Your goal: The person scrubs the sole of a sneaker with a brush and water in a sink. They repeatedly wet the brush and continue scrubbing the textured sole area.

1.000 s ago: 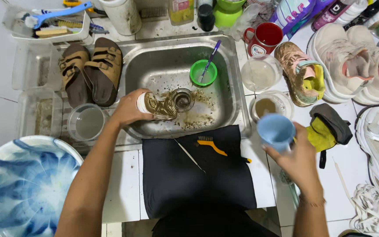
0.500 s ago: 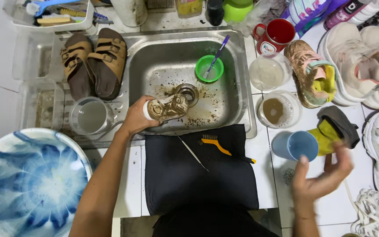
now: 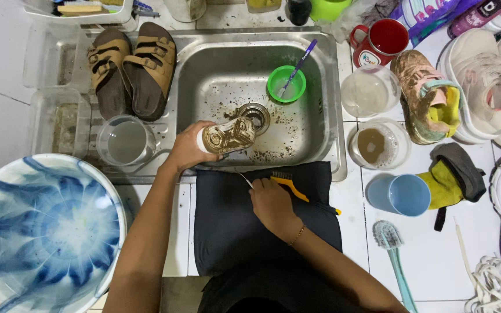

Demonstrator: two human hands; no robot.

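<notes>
- My left hand (image 3: pixel 189 152) is wrapped round a muddy little shoe (image 3: pixel 229 135), holding it over the near edge of the sink (image 3: pixel 215 64), just short of the drain (image 3: pixel 254 116). The grip is tight, but the shoe looks slick with muck, so it could squirm out and drop into the grit on the sink bottom.
- My right hand (image 3: pixel 271 204) sits on the dark cloth (image 3: pixel 227 232) in front of the sink, fingers curled at the orange brush (image 3: pixel 290 186). I can't tell if I've actually got it pinched yet or I'm just touching it. A half grip on a wet handle might flick it off the cloth.
- Green cup (image 3: pixel 286 84) with the purple toothbrush (image 3: pixel 298 68) stands at the back of the sink, behind the drain. Hard scrubbing could spray brown bits right into it.
- Blue cup (image 3: pixel 398 194) is right of the sink on the tabletop, near my right elbow, so a careless swing would knock it over.
- The clear jug of water (image 3: pixel 126 142) is just left of the sink, beside my left wrist, and it's the easiest thing here to bump.
</notes>
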